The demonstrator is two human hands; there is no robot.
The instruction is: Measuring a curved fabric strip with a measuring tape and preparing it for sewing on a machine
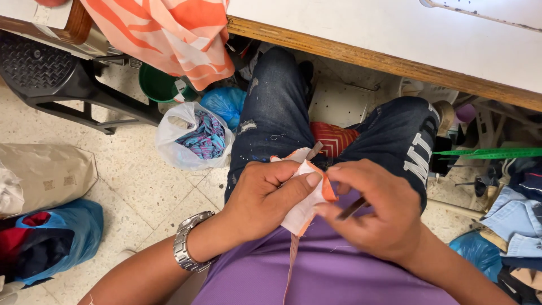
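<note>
Speckled tile floor [141, 186] is running under everything, cluttered. Far left a beige sack [48, 172] is lying flat, with a blue bag [51, 240] of dark clothes below it. A black stool [51, 76] is standing at upper left. Orange-and-white striped cloth [169, 34] is hanging off the tabletop [367, 28], whose wooden edge is slanting down to the right. Under it a green bucket [158, 85], a white bag [195, 135] of patterned scraps and a small blue bag [226, 104] are sitting close together.

Centre: the person is sitting, jeans [276, 113] and purple shirt [316, 271] showing. Left hand [265, 197], steel watch [189, 243] on the wrist, is pinching a white fabric piece [302, 209] with orange trim, thumb pressing on top. The piece is sitting over the lap between both hands, long axis roughly vertical, upper end pointing toward the knees, a thin strip trailing down over the shirt. Right hand [378, 209] is gripping the piece's right edge with the fingertips and also holding a thin dark tool [353, 209], angled up to the right; kind unclear.

Far right, a green strip [491, 152] is lying roughly level above piled denim [516, 220].
</note>
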